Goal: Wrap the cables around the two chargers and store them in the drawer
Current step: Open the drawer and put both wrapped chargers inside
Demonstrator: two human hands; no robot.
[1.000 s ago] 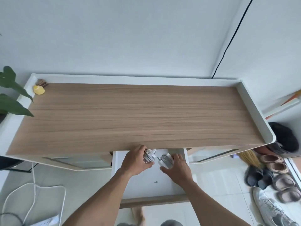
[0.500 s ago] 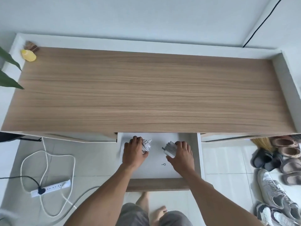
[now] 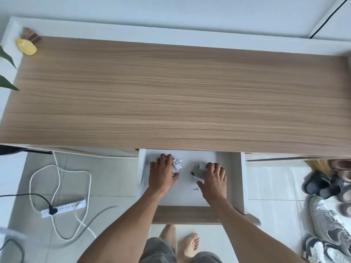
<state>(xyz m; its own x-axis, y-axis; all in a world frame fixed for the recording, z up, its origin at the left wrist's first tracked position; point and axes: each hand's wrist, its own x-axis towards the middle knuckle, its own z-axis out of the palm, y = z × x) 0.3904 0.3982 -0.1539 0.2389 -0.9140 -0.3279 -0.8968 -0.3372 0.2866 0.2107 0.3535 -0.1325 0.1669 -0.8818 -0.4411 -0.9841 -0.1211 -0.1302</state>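
A: Where are we now?

B: We have both hands inside the open white drawer with the wooden front. It is pulled out from under the long wooden table top.

A: What is in our left hand?

B: A small white charger with grey cable wound round it. Our fingers are curled over its top and side, close together. It sits near the back left of the drawer. We think it is touching the drawer floor, but we cannot tell for sure.

A: And our right hand?

B: It holds the second white charger with its cable wound tight, near the middle of the drawer. Our fingers are bent over it from above, a little apart. A dark plug end sticks out on its left side.

A: Why do we hold them like that?

B: We think cupping them keeps the cable from popping loose when we put them down. We keep the two bundles apart so they do not tangle.

A: Anything else in there?

B: A tiny metal ring with a little stem lies just in front of our right hand.

A: What is left to do?

B: Let go gently, pull our hands out, and push the drawer shut.
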